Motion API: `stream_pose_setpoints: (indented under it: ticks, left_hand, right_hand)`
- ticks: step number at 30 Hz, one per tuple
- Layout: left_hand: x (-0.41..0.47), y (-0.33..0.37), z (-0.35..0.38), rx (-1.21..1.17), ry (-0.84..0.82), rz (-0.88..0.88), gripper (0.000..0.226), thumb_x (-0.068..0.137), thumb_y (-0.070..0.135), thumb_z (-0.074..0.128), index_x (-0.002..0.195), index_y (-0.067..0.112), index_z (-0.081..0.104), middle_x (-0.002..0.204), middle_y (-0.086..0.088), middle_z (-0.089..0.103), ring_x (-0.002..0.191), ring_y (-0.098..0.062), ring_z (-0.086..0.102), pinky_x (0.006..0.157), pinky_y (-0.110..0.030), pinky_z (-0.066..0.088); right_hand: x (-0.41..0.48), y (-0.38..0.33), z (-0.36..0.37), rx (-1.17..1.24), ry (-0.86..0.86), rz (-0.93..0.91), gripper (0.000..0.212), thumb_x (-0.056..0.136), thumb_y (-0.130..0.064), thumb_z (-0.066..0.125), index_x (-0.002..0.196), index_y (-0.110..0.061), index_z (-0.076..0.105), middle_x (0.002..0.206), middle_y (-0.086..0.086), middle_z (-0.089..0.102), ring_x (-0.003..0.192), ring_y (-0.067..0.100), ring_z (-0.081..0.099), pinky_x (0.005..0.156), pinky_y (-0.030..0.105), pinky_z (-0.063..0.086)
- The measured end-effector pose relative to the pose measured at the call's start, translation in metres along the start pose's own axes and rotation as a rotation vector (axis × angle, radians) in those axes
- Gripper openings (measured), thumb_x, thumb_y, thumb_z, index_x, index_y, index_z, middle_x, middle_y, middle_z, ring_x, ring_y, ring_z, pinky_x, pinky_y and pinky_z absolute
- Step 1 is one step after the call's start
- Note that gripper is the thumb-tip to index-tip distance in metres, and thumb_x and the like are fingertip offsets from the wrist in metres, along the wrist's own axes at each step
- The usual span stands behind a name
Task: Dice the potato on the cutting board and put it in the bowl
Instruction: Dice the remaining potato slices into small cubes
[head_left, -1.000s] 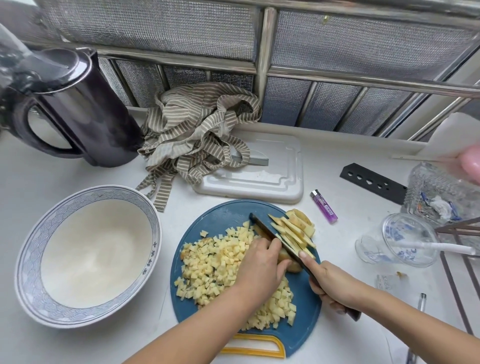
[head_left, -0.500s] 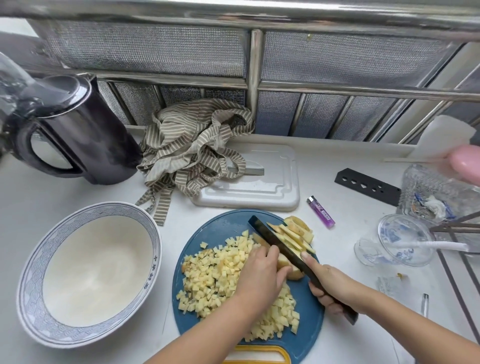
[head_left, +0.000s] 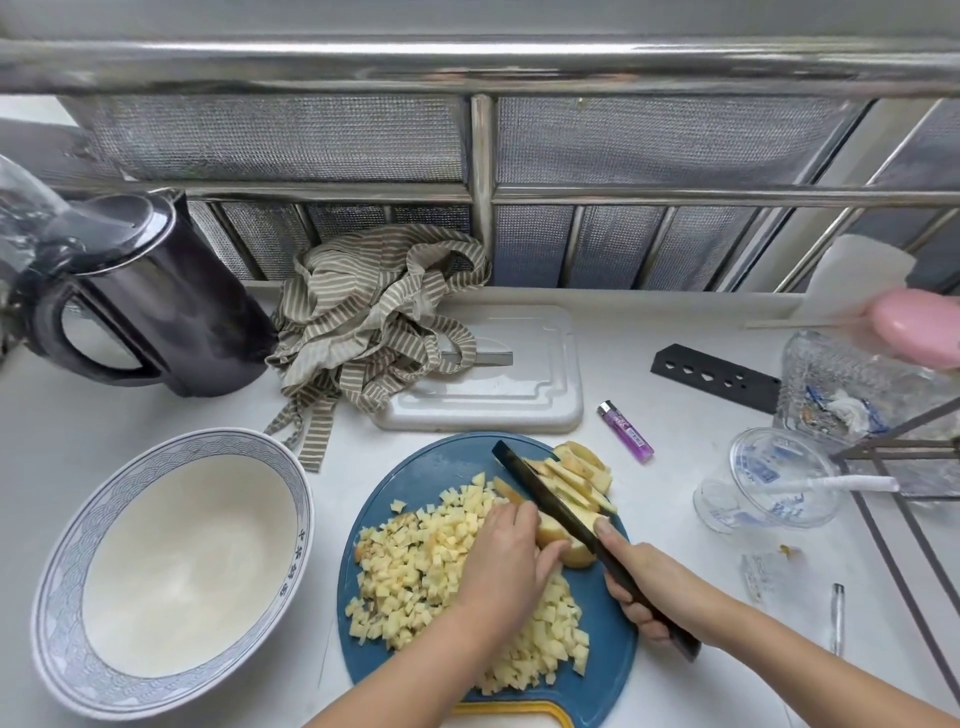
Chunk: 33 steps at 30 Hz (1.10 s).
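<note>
White countertop, blue cutting board dead centre. Left hand curls its fingers down on the uncut potato chunk, pinning it. Right hand is wrapped round the black knife handle, forefinger along the spine, blade among the potato strips. Diced potato heaps the board's left side (a fair pile); the patterned bowl sits just left of the board.
</note>
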<state>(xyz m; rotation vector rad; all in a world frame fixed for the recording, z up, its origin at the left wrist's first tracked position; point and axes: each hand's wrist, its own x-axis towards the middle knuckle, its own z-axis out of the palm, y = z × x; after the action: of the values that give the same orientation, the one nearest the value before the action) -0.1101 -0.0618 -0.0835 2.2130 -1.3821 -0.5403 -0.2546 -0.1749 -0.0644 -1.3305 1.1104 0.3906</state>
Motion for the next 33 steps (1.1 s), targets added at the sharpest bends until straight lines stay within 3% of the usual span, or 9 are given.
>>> stream_pose_setpoints:
  ticks: [7,11,14,19,24,33]
  left_hand:
    - [0.0,0.001,-0.001,0.015,-0.017,-0.016,0.031,0.095,0.047,0.049,0.106,0.019,0.048,0.107,0.007,0.049,0.1,-0.007,0.043,0.092,-0.017,0.037]
    - [-0.002,0.008,0.003,0.054,-0.027,-0.061,0.049,0.087,0.059,0.051,0.11,0.016,0.045,0.11,0.003,0.046,0.107,-0.013,0.042,0.105,-0.027,0.035]
    - [-0.002,0.015,0.005,0.119,-0.026,-0.091,0.046,0.09,0.056,0.05,0.112,0.016,0.04,0.11,0.004,0.039,0.112,-0.016,0.039,0.111,-0.031,0.028]
    - [-0.002,0.016,0.007,0.126,-0.011,-0.077,0.046,0.09,0.055,0.052,0.109,0.014,0.042,0.107,0.003,0.04,0.109,-0.017,0.041,0.109,-0.032,0.031]
    - [-0.002,0.015,0.011,0.145,0.08,-0.066,0.047,0.083,0.058,0.055,0.097,0.014,0.047,0.095,0.002,0.048,0.094,-0.02,0.051,0.095,-0.037,0.048]
    - [-0.001,0.01,0.012,0.159,-0.022,-0.07,0.045,0.091,0.055,0.05,0.11,0.016,0.039,0.111,0.003,0.041,0.109,-0.015,0.039,0.104,-0.029,0.033]
  right_hand:
    - [-0.001,0.003,0.008,-0.083,0.097,-0.042,0.066,0.074,-0.081,0.038,0.05,-0.021,0.03,0.047,0.002,0.026,0.037,0.017,0.022,0.038,0.02,0.022]
    - [0.001,0.002,0.009,-0.132,0.115,-0.048,0.066,0.082,-0.078,0.035,0.047,-0.022,0.031,0.045,0.002,0.029,0.037,0.018,0.026,0.037,0.021,0.026]
    - [0.0,-0.001,0.005,-0.091,0.06,-0.023,0.066,0.08,-0.079,0.037,0.051,-0.021,0.03,0.048,0.001,0.027,0.039,0.017,0.024,0.038,0.022,0.025]
    - [-0.006,-0.001,-0.002,-0.084,0.002,0.004,0.064,0.082,-0.077,0.038,0.056,-0.019,0.03,0.048,0.0,0.028,0.039,0.016,0.025,0.039,0.021,0.024]
    - [-0.016,0.017,-0.012,-0.166,0.041,0.009,0.067,0.081,-0.08,0.035,0.054,-0.019,0.033,0.049,0.005,0.033,0.039,0.018,0.032,0.04,0.022,0.028]
    - [-0.032,0.033,-0.007,-0.31,0.132,0.001,0.071,0.091,-0.071,0.026,0.049,-0.014,0.034,0.042,0.004,0.036,0.031,0.019,0.035,0.038,0.019,0.033]
